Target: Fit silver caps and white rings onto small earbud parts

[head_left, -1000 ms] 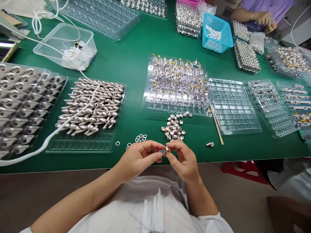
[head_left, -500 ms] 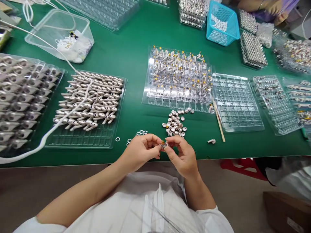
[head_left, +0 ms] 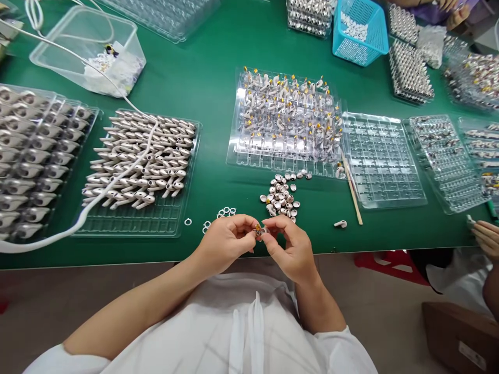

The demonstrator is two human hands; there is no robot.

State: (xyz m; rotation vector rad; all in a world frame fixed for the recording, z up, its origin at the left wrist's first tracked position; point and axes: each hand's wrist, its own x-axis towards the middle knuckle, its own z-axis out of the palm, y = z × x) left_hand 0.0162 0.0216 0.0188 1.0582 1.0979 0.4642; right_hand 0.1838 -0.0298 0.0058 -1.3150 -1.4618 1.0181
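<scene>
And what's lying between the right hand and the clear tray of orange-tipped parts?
In the head view, a loose pile of small round pieces lies between the right hand and that tray.

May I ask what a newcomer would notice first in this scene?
Probably the blue basket of white pieces, at upper right on the green table. Then the left hand and right hand, at the near edge, pinching tiny parts. At left, a white cord crosses over a tray of pale stems.
</scene>
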